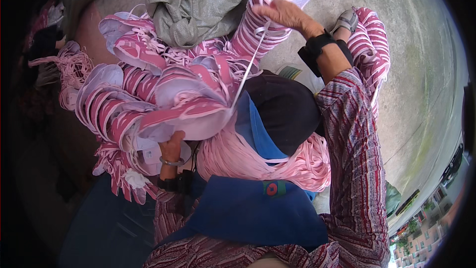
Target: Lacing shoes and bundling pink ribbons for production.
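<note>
My left hand (172, 150) grips a pink shoe upper (186, 119) with a pale lining from its near side; some fingers are hidden beneath it. From that upper's right end a pale shoelace (249, 67) runs taut, up and away to the right. My right hand (285, 15) is raised and pinches the lace's far end, in front of a tall stack of nested pink uppers (243, 39). More nested uppers (106, 104) lie to the left of the held one. Across my lap hangs a thick bundle of pink laces (230, 156).
A grey-green woven sack (198, 7) lies crumpled beyond the uppers. Another stack of pink uppers (369, 44) stands on the concrete floor (421, 69) at right, beside my shoe (347, 20). Tangled pink laces (74, 64) lie far left. A blue apron (258, 213) covers my front.
</note>
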A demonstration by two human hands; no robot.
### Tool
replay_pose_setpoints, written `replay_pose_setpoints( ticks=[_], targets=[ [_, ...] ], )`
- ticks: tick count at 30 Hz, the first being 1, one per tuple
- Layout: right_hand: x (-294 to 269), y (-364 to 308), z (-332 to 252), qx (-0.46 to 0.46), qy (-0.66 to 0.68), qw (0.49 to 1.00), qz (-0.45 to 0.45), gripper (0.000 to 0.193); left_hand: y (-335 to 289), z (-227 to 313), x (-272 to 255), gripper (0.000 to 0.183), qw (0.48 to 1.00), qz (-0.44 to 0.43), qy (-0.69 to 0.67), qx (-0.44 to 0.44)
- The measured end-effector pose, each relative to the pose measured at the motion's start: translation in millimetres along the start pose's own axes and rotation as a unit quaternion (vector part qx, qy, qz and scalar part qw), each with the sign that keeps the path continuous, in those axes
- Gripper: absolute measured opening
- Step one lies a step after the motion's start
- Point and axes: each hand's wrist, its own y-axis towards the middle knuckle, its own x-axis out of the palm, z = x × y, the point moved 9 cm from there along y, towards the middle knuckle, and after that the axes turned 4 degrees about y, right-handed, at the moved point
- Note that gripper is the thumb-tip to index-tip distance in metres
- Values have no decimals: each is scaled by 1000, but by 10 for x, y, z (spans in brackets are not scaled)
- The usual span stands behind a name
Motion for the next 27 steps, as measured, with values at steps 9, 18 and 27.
replay_pose_setpoints(
  ticks=[9, 18, 27],
  targets=[
    [449, -1018, 653, 129, 30, 986, -105, 86, 124, -303, -242, 22, 848, -66, 494, 181],
    [731, -790, 1077, 93, 7, 987, -128, 61, 529, 1523, -641, 80, 998, 52, 40, 19],
    [659, -961, 721, -73, -152, 974, -153, 21, 2398, 2414, 2469, 41, 903, -375, 207, 32]
  ],
)
